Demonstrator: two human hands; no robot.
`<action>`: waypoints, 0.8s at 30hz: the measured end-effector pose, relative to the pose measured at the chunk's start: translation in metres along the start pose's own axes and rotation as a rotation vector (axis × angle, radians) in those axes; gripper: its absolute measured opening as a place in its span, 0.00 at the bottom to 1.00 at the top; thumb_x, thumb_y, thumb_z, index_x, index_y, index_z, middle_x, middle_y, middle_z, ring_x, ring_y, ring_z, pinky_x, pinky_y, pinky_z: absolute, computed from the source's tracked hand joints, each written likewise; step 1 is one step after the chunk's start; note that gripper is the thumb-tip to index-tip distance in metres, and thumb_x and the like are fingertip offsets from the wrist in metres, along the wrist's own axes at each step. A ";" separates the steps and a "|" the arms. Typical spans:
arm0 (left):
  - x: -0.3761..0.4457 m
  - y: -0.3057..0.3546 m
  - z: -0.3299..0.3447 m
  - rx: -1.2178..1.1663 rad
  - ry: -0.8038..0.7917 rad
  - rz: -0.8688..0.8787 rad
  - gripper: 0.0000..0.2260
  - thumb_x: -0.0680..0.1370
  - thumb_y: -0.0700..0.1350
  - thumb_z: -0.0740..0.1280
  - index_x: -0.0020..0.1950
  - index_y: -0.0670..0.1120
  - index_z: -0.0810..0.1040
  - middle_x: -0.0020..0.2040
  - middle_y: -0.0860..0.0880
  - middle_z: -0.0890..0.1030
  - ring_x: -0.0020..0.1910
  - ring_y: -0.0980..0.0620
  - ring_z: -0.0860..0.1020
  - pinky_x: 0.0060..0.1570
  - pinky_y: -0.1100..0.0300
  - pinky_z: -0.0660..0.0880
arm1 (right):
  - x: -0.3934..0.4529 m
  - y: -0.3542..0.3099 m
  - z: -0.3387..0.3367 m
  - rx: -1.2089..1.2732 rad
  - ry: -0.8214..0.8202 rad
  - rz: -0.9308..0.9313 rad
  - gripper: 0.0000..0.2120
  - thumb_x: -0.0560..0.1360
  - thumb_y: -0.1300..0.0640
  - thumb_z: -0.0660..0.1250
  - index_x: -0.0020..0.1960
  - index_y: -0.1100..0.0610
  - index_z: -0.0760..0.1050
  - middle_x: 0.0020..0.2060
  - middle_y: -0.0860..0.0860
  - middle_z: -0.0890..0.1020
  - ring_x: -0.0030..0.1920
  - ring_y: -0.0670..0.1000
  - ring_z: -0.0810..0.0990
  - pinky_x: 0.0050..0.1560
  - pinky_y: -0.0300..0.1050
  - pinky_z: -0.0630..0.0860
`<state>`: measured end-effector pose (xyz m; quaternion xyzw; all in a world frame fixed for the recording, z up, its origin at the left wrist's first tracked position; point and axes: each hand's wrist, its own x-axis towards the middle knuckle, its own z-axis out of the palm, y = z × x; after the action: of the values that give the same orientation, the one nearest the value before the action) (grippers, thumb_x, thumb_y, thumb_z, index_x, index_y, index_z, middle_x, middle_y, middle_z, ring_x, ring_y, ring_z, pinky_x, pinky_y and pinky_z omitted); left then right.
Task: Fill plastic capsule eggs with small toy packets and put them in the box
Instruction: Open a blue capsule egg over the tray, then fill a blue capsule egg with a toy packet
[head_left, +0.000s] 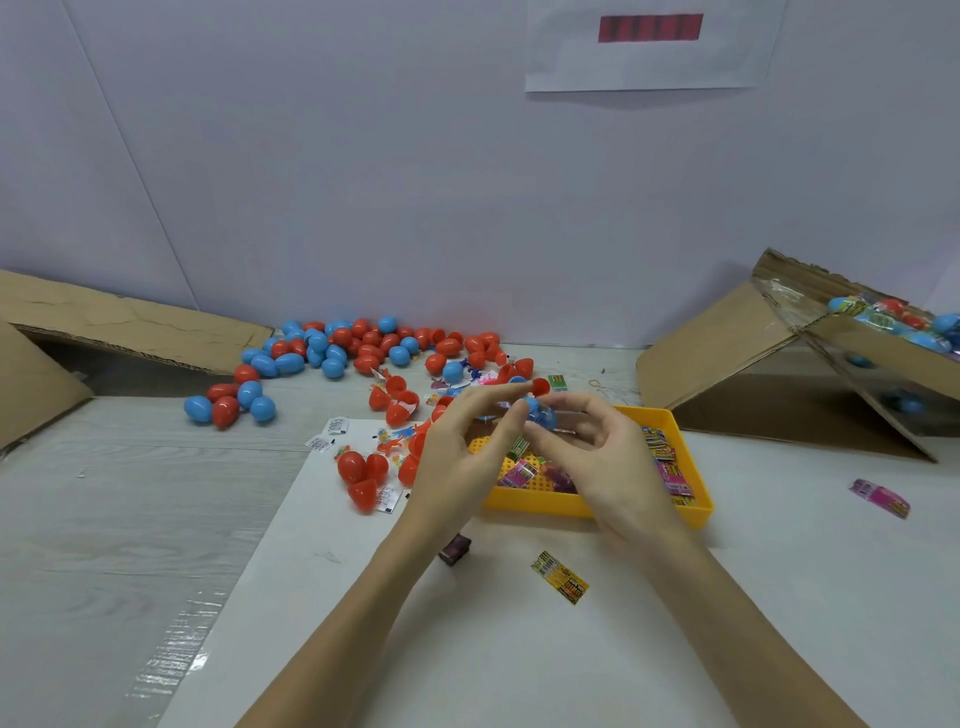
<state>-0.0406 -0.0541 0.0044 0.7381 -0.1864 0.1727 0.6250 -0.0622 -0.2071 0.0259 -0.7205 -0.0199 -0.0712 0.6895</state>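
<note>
Both hands meet above the far-left corner of the shallow yellow plastic tray on the bench. Their fingertips pinch a small blue plastic capsule egg half; the left hand also has a red plastic egg half at its fingertips. The right hand has its grip clamped on the blue half, whose long axis tilts up and away; its open end is hard to make out. Printed toy packets lie in the tray, and one yellow packet lies flat just in front of it. Loose red and blue eggs scatter the far bench. The open cardboard box at right holds wrapped eggs.
</note>
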 end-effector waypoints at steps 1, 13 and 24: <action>0.000 -0.001 0.001 0.009 0.019 -0.014 0.10 0.81 0.48 0.69 0.61 0.50 0.84 0.56 0.56 0.84 0.58 0.53 0.82 0.54 0.56 0.80 | 0.000 0.001 -0.002 -0.056 0.001 -0.042 0.16 0.73 0.55 0.79 0.59 0.48 0.80 0.51 0.47 0.86 0.51 0.44 0.87 0.47 0.41 0.84; 0.000 -0.001 0.001 -0.028 -0.014 0.000 0.12 0.81 0.43 0.69 0.64 0.46 0.83 0.58 0.50 0.83 0.57 0.54 0.82 0.52 0.63 0.79 | 0.004 0.009 -0.002 0.069 -0.009 -0.022 0.11 0.79 0.55 0.72 0.60 0.56 0.80 0.43 0.50 0.88 0.43 0.50 0.88 0.40 0.37 0.82; -0.001 -0.007 0.001 0.158 0.101 0.171 0.09 0.80 0.41 0.71 0.58 0.47 0.86 0.52 0.56 0.85 0.55 0.56 0.82 0.52 0.63 0.79 | 0.006 0.010 -0.010 -0.122 -0.062 -0.093 0.10 0.78 0.52 0.74 0.57 0.52 0.81 0.42 0.50 0.88 0.41 0.50 0.88 0.41 0.41 0.84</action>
<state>-0.0379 -0.0541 -0.0016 0.7568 -0.2028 0.2766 0.5564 -0.0554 -0.2175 0.0168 -0.7613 -0.0705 -0.0820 0.6394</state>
